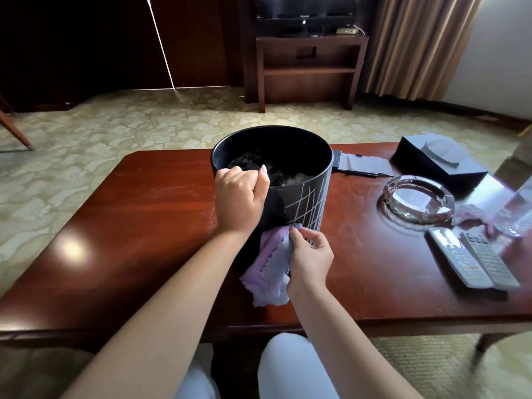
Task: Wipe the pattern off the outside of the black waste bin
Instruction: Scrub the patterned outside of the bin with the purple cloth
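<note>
Head camera, one wide view, looking forward and down from a seated person.

The lens sits just above and behind the hands, close enough that both forearms run in from the bottom edge and the knees show at bottom centre. The tabletop [161, 214] fills the middle band, bowed by the wide angle, with the bin [299, 203] near frame centre. The left hand [240, 198] and right hand [309, 256] meet there. Carpet and a TV stand [309, 67] lie far off in the upper centre, a curtain [417, 44] in the upper right.
</note>
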`<state>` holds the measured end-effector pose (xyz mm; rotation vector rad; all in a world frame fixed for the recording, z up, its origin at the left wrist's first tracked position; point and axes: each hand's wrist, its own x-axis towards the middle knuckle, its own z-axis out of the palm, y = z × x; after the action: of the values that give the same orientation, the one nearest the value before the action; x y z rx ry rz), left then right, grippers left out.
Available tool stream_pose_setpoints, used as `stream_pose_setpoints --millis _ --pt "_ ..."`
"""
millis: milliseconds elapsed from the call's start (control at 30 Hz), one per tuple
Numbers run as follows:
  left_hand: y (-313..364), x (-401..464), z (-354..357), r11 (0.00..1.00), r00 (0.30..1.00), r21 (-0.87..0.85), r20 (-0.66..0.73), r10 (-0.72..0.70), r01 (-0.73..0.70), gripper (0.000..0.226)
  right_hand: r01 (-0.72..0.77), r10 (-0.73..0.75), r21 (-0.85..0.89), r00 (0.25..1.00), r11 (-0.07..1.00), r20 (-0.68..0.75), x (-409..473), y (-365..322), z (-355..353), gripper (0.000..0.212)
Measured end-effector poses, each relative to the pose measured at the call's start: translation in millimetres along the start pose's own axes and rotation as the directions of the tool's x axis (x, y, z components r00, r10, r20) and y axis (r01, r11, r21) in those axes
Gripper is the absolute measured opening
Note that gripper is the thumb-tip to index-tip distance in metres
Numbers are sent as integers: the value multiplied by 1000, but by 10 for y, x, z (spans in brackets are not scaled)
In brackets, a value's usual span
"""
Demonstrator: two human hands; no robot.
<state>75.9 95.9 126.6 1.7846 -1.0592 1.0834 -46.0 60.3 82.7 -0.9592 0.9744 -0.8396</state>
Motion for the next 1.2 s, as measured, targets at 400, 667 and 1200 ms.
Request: stream_pose_setpoints --millis 400,667,1200 --pt "2 7 -16 1000 1000 4 9 11 -11 46 -272 266 -30 955 962 -130 -14 332 -7 17" --pt "5 1 -9 1000 1000 -26 7 9 -9 42 -204 208 83 977 975 -42 -129 -228 192 13" --pt "16 13 -55 978 994 -181 16 -105 106 47 208 -210 58 977 976 40 -266 -610 274 15"
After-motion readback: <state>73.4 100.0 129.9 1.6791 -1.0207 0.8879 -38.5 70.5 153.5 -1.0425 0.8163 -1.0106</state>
